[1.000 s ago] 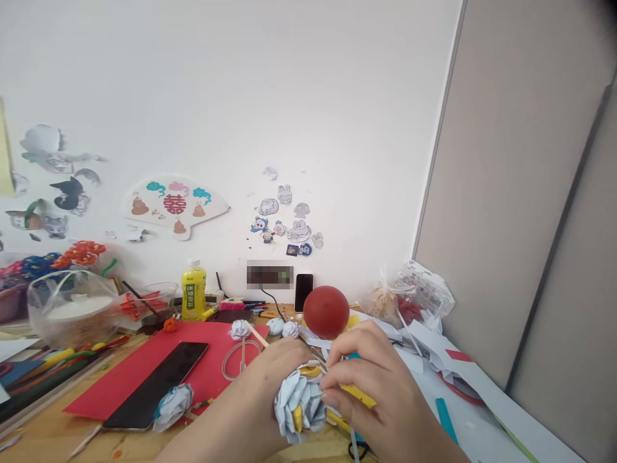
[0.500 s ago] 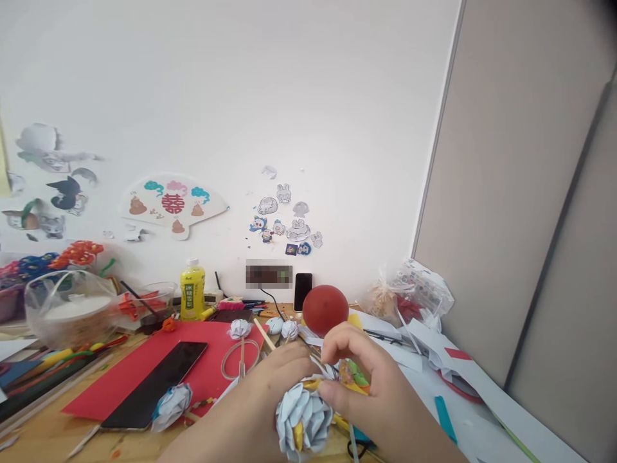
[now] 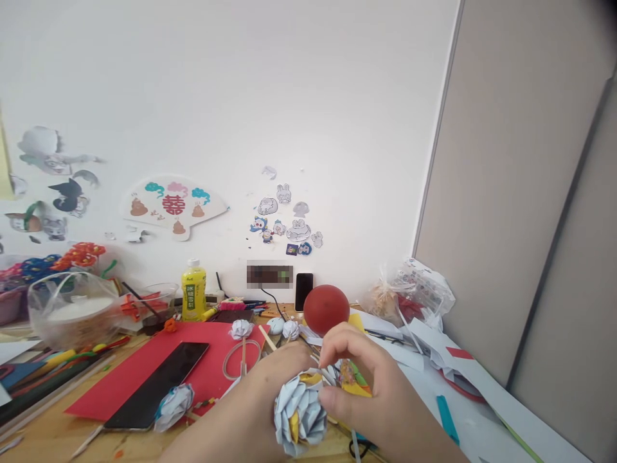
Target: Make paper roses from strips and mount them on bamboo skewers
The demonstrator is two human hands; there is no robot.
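A ball of folded pale blue-white paper petals with yellow pieces among them, the paper flower (image 3: 299, 415), is at the bottom centre. My left hand (image 3: 282, 372) is wrapped behind and around its left side, most of its fingers hidden by the flower. On the right, my right hand (image 3: 359, 379) has its thumb against the flower's upper right petals, with the index finger curved above and a gap between them.
A red sheet (image 3: 130, 360) carries a black phone (image 3: 159, 386) and a crumpled paper flower (image 3: 174, 406). Behind stand a yellow bottle (image 3: 193, 292) and a red balloon (image 3: 326, 310). White papers (image 3: 482, 424) and a teal strip (image 3: 447, 419) lie on the right.
The paper flower has turned slightly and shifted a little left, showing more yellow at its top. Both hands stay nearly in place.
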